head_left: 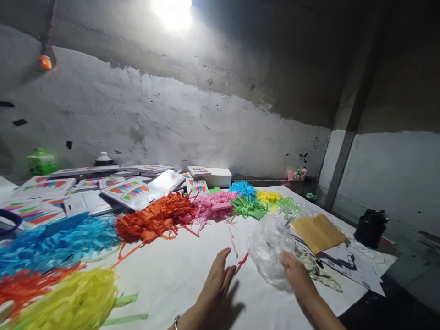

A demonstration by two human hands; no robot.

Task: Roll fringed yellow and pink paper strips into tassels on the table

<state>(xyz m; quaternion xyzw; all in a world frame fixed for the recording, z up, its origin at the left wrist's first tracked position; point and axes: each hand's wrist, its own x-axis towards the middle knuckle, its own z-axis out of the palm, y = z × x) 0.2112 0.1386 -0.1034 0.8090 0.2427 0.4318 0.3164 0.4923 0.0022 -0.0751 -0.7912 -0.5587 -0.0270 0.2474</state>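
Observation:
A crumpled heap of clear plastic bags (270,250) lies on the white table sheet in front of me. My right hand (296,274) grips its right side, the fingertips partly sunk in the plastic. To the left, my left hand (219,277) hovers low over the sheet with thumb and fingers apart and nothing in it. A pink-red paper strip (242,262) lies just beyond its fingertips. Further back are piles of shredded paper strips: orange-red (156,217), pink (216,205), green (249,207), blue (242,189) and yellow (269,197).
More strips, blue (62,236) and yellow (68,300), cover the left side. Flat printed boxes (130,192) are heaped behind. At right lie a brown envelope (319,233), printed sheets (355,270) and a crumpled cloth (318,270); a black container (371,229) stands beyond.

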